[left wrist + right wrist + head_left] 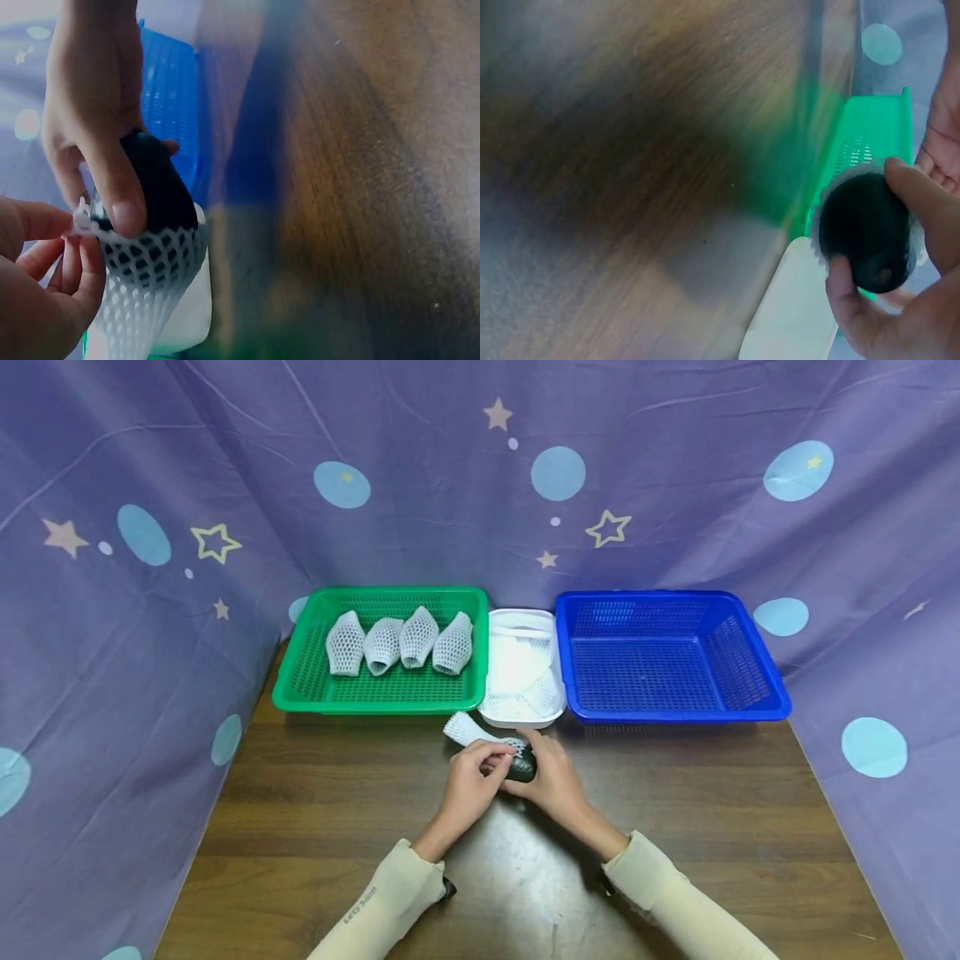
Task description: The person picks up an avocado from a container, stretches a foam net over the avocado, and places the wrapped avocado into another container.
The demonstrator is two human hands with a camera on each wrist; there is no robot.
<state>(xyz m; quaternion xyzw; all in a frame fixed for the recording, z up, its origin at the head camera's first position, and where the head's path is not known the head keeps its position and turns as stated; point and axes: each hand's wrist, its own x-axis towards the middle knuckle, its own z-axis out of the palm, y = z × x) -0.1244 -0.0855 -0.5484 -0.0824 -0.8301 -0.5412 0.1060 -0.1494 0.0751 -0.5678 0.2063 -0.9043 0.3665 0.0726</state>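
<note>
My right hand (557, 781) grips a dark avocado (864, 225), its thumb and fingers spread around the sides. One end of the avocado sits inside a white foam net sleeve (154, 259); the rest is bare and dark. With thumb and fingertips, my left hand (468, 785) pinches the sleeve's open rim beside the fruit. The sleeve's narrow tail (467, 728) points away to the left, towards the green basket. Both hands are close together above the table, just in front of the white tray (517, 722).
Several net-wrapped fruits (347, 647) lie in a row in the green basket (375, 707) at the back left. More white foam nets (536, 697) are in the tray. A blue basket (675, 715) with nothing in it stands at the back right. Patterned curtains (450, 485) enclose the table (315, 810).
</note>
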